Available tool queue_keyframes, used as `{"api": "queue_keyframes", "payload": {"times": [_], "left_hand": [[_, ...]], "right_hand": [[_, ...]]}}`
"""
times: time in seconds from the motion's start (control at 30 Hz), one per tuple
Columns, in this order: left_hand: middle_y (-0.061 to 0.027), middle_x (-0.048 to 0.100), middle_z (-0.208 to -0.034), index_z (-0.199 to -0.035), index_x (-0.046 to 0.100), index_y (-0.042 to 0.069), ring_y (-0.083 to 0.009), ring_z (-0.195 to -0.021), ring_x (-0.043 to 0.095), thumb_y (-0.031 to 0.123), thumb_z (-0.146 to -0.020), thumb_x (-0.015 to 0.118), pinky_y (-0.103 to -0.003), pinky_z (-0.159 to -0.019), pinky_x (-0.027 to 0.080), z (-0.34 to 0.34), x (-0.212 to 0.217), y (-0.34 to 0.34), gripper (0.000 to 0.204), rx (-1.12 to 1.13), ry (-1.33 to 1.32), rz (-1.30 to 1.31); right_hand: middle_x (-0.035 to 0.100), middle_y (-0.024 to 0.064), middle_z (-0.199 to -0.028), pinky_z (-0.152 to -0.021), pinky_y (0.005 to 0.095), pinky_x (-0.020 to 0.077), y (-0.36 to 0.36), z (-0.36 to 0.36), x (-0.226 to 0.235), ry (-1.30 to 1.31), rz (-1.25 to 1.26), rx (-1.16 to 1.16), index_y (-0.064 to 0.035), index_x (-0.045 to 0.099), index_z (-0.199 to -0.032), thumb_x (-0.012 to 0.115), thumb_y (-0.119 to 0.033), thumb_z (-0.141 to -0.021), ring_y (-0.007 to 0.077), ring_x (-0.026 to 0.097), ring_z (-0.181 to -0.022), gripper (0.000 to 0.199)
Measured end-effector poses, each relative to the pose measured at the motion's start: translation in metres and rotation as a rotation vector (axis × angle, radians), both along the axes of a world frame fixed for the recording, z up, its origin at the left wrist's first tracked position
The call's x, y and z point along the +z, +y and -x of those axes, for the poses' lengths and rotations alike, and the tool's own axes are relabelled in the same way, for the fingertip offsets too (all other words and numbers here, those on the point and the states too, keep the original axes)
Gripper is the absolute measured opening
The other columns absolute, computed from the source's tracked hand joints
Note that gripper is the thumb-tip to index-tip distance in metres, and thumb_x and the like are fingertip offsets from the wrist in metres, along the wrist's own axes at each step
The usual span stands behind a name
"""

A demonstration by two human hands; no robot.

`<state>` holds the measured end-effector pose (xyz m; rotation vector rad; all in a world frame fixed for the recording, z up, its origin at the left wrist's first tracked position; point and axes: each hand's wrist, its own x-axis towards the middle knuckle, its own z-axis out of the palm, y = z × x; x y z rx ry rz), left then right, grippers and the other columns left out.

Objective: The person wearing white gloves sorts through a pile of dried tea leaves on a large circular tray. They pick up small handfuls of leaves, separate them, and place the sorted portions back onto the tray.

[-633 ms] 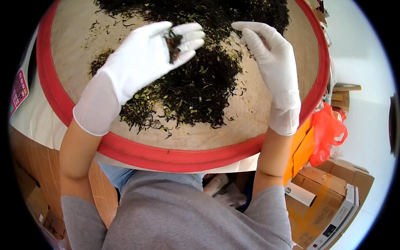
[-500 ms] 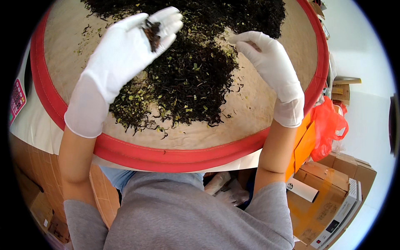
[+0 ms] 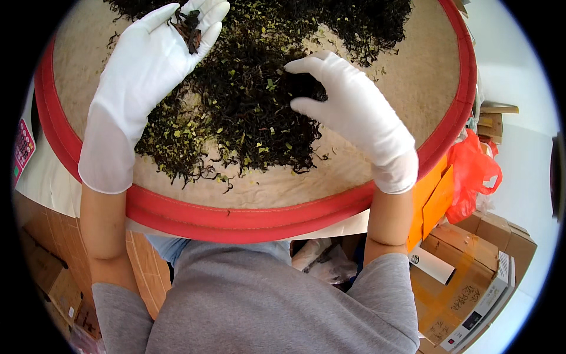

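Clock laid over the tray [image 3: 327, 183], 6 nearest the body. Right hand [image 3: 351, 97] had moved in from 3 o'clock over the dark leaf pile [image 3: 250, 112] at centre; thumb and forefinger, nearly pinched a moment earlier, now stood well apart, contact with leaf unclear. Left hand [image 3: 150, 56] had drifted outward at 10, palm up, fingers loosely parted under a brown leaf clump [image 3: 190, 34]. Likely sorting: right picking, left collecting. Red rim [image 3: 253, 219] curved from 2 through 6 to 9; bare cloth [image 3: 345, 174] at 4–5 gave the right side room.
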<state>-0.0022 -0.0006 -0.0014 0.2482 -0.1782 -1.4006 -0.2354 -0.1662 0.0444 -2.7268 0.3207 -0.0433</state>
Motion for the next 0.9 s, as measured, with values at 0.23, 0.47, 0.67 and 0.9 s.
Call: {"api": "queue_keyframes", "payload": {"times": [0.23, 0.47, 0.67, 0.9], "left_hand": [[-0.0133, 0.064, -0.117, -0.135, 0.051, -0.002, -0.0241, -0.103, 0.063, 0.016, -0.104, 0.039, -0.038, -0.093, 0.052, 0.019, 0.026, -0.001, 0.038, 0.220, 0.008, -0.289], [-0.0144, 0.064, -0.117, -0.134, 0.052, -0.003, -0.0251, -0.104, 0.063, 0.016, -0.104, 0.039, -0.038, -0.094, 0.052, 0.019, 0.027, 0.001, 0.038, 0.211, 0.029, -0.275], [-0.0131, 0.064, -0.120, -0.134, 0.052, -0.002, -0.0251, -0.107, 0.063, 0.016, -0.104, 0.037, -0.039, -0.095, 0.050, 0.014, 0.021, 0.004, 0.039, 0.173, 0.013, -0.219], [-0.0128, 0.065, -0.119, -0.133, 0.052, -0.003, -0.0254, -0.108, 0.063, 0.016, -0.103, 0.034, -0.039, -0.095, 0.051, 0.013, 0.021, 0.003, 0.040, 0.150, 0.040, -0.165]], "right_hand": [[0.064, 0.0022, -0.079, -0.061, 0.0278, 0.0468, -0.006, -0.001, 0.017, -0.062, -0.203, -0.181, -0.0093, 0.071, -0.109, 0.070, -0.015, -0.090, 0.0097, 0.052, -0.066, 0.019], [0.065, 0.0115, -0.086, -0.073, 0.0354, 0.0519, -0.004, -0.007, 0.014, -0.166, -0.066, -0.130, -0.0045, 0.072, -0.101, 0.077, -0.022, -0.083, 0.0256, 0.064, -0.080, 0.025], [0.059, 0.0072, -0.090, -0.071, 0.0388, 0.0485, 0.032, -0.031, -0.008, -0.324, 0.166, 0.347, -0.0106, 0.068, -0.083, 0.074, -0.016, -0.076, 0.0276, 0.059, -0.083, 0.010], [0.060, 0.0101, -0.080, -0.068, 0.0377, 0.0488, 0.032, -0.035, -0.024, -0.292, 0.100, 0.249, -0.0076, 0.066, -0.078, 0.068, -0.011, -0.079, 0.0290, 0.060, -0.078, 0.004]]}}
